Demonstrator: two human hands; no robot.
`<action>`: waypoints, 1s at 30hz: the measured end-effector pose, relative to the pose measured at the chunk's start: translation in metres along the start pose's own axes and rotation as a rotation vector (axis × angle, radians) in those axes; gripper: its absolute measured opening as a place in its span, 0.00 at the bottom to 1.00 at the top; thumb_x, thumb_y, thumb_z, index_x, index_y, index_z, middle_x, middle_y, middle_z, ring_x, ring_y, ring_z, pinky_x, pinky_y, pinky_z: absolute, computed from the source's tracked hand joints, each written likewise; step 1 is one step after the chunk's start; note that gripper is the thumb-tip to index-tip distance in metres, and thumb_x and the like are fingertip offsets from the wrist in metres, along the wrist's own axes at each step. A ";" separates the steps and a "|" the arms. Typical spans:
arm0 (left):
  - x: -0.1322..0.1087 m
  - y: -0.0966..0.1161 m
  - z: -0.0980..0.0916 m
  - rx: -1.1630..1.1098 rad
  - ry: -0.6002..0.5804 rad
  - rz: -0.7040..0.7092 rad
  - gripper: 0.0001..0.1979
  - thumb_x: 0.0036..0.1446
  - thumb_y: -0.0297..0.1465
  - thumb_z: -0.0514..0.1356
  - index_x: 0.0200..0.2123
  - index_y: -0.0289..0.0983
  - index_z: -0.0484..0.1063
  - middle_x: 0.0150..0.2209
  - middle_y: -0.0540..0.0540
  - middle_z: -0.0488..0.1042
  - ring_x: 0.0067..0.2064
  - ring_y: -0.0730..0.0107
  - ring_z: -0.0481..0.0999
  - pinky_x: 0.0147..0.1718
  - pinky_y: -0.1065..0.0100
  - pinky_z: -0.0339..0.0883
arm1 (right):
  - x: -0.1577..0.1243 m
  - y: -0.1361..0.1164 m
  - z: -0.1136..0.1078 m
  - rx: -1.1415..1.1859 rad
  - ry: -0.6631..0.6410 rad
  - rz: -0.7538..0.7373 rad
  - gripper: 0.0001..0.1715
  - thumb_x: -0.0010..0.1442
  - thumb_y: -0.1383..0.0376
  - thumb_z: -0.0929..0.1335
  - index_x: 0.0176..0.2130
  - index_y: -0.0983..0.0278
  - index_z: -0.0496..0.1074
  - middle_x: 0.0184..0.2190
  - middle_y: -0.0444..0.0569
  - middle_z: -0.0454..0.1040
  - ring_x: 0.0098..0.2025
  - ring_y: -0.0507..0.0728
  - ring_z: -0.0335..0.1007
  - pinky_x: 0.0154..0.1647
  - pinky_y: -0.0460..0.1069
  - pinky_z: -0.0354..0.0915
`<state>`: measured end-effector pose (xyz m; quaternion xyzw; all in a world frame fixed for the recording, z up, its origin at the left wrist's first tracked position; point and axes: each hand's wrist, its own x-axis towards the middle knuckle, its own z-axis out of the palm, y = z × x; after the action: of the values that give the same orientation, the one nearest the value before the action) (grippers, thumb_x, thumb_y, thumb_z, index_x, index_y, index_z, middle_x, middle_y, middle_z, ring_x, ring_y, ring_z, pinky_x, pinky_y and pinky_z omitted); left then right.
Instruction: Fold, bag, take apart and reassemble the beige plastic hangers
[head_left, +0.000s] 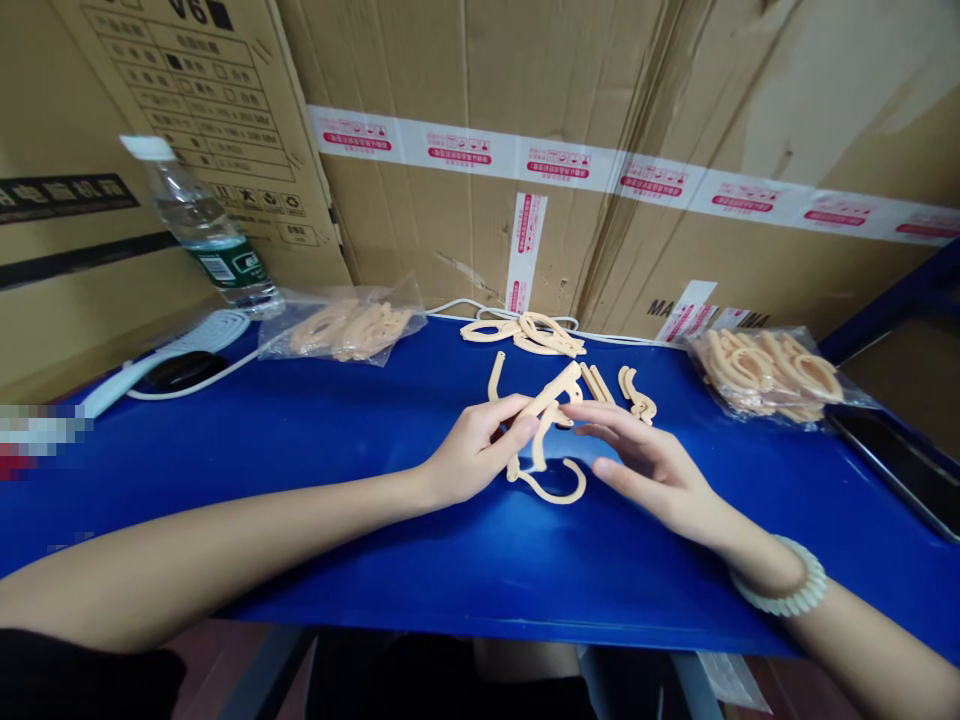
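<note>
Pinched between thumb and fingers, my left hand (480, 445) holds a beige plastic hanger piece (553, 388), a straight arm slanting up to the right. My right hand (652, 465) is open, thumb apart from the fingers; its fingertips reach the held piece's lower side, and I cannot tell whether they touch it. Just below the hands is a curved beige hook (566, 495), with other beige parts close around it. Beyond the hands lie a loose bent piece (495, 377), two straight strips (596, 383) and small curved pieces (636, 392).
Folded beige hangers (536, 333) are piled at the back of the blue table (450, 580). Bagged hangers lie left (352, 328) and right (772, 370). A water bottle (217, 245), white fan-shaped item (202, 330), white cable (202, 388) and phone (900, 470) are around. Cardboard boxes (450, 220) stand behind.
</note>
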<state>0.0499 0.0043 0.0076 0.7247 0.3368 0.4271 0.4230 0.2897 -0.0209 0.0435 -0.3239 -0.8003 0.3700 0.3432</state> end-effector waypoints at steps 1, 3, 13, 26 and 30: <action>0.000 0.000 0.000 0.006 0.022 -0.007 0.17 0.68 0.39 0.54 0.49 0.37 0.77 0.35 0.48 0.76 0.33 0.69 0.72 0.34 0.71 0.64 | 0.001 0.000 0.000 0.035 0.046 0.024 0.21 0.69 0.58 0.69 0.60 0.56 0.69 0.61 0.53 0.69 0.64 0.65 0.66 0.66 0.62 0.64; -0.001 0.000 0.001 0.046 0.080 -0.012 0.16 0.68 0.38 0.54 0.50 0.37 0.77 0.33 0.48 0.75 0.32 0.68 0.71 0.34 0.70 0.63 | 0.003 0.001 0.001 0.091 0.174 0.066 0.18 0.66 0.56 0.72 0.53 0.58 0.71 0.53 0.53 0.74 0.56 0.63 0.73 0.60 0.59 0.70; -0.003 0.000 0.002 0.326 0.071 0.168 0.14 0.70 0.31 0.52 0.51 0.38 0.74 0.45 0.43 0.78 0.45 0.62 0.76 0.46 0.66 0.67 | 0.004 0.006 0.004 0.127 0.013 0.277 0.19 0.72 0.50 0.63 0.46 0.64 0.66 0.21 0.41 0.69 0.17 0.48 0.56 0.17 0.43 0.53; -0.002 -0.004 0.000 0.722 -0.135 0.248 0.16 0.68 0.37 0.52 0.31 0.37 0.73 0.24 0.45 0.71 0.24 0.69 0.63 0.24 0.68 0.45 | 0.000 0.009 0.011 0.214 -0.184 0.435 0.25 0.70 0.46 0.63 0.39 0.65 0.70 0.16 0.40 0.70 0.11 0.48 0.58 0.10 0.41 0.50; -0.001 0.002 0.000 0.706 -0.148 0.250 0.17 0.67 0.36 0.52 0.25 0.38 0.67 0.21 0.48 0.64 0.21 0.71 0.54 0.25 0.65 0.39 | -0.002 0.005 0.014 0.125 -0.168 0.392 0.25 0.71 0.48 0.62 0.32 0.63 0.67 0.16 0.41 0.71 0.11 0.48 0.60 0.11 0.42 0.52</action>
<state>0.0495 0.0031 0.0089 0.8901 0.3408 0.2796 0.1154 0.2808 -0.0256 0.0321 -0.4195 -0.7231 0.5044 0.2161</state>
